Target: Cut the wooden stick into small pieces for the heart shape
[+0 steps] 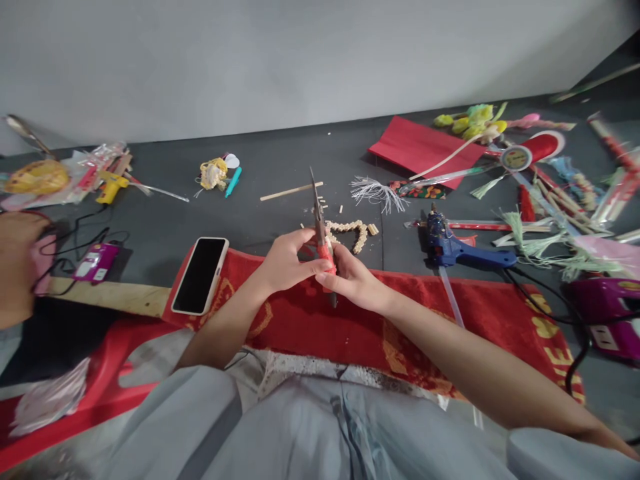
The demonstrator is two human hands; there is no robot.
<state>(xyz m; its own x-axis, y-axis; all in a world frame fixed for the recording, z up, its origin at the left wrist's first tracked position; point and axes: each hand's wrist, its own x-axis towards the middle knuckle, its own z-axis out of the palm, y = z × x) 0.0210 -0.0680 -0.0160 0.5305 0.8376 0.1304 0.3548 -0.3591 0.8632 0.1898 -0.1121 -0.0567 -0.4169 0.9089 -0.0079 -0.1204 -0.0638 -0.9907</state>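
Observation:
Both my hands meet over the red cloth (425, 320) at the table's near edge. My right hand (356, 279) grips the red handles of a pair of scissors (320, 230), whose blades point away from me. My left hand (287, 261) is closed with its fingertips pinched at the scissors' handle and blades; what it pinches is too small to make out. Just beyond the blades lies a curved row of short wooden stick pieces (353, 230), with several loose bits around it.
A black phone (200, 275) lies to the left on the cloth. A blue glue gun (457, 250) sits to the right, a thin wooden stick (291, 192) beyond the scissors. Craft clutter, red paper (415, 147) and purple boxes (603, 310) fill the right side; a yellow glue gun (111, 187) is far left.

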